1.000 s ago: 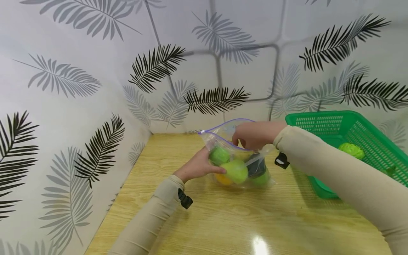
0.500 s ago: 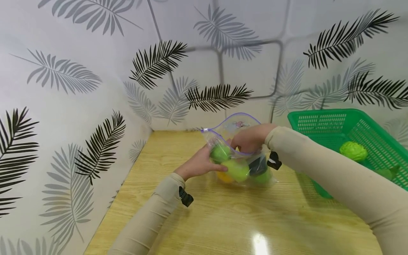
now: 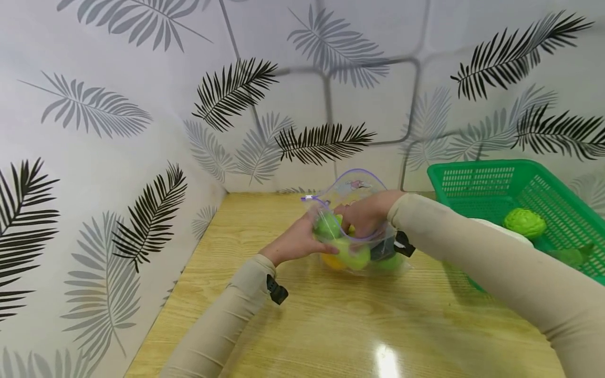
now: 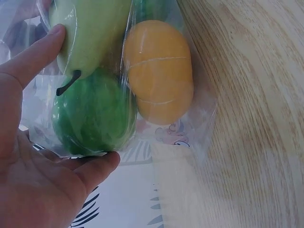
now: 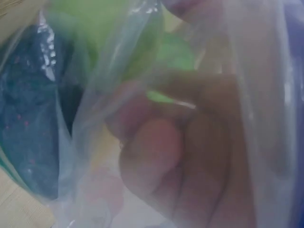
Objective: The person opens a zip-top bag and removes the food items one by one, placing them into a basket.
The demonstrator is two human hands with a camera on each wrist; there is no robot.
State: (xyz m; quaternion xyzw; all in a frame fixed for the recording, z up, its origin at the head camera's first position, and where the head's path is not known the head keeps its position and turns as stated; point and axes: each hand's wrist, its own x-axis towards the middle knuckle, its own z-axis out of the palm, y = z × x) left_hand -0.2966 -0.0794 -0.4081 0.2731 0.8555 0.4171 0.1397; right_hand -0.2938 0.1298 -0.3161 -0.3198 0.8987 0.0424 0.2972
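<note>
A clear zip bag [image 3: 402, 265] with a purple zip and a white slider [image 3: 309, 198] stands gaping on the table. Its contents include a light-green pear [image 4: 90, 35], a dark-green round fruit [image 4: 92, 116], an orange rounded fruit [image 4: 159, 71] and a dark lump [image 5: 33, 109]. My left hand [image 3: 295, 242] grips the bag's left side, thumb over the pear and the other fingers at or behind the green fruit. Through the mouth reaches my right hand [image 3: 364, 215], its fingers curled beside something yellow-green [image 3: 351, 229]. Plastic and blur hide whether they hold it.
On the right stands a green basket [image 3: 477, 176] holding a light-green knobbly vegetable [image 3: 524, 223] and a greenish item [image 3: 569, 256]. A white edge [image 3: 501, 229] shows behind my right sleeve. The patterned wall [image 3: 283, 94] rises behind the wooden table [image 3: 331, 320].
My right hand has moved deeper into the bag and slightly left; the zip opening has widened. The white edge has appeared at the basket behind my sleeve. My left hand keeps its grip.
</note>
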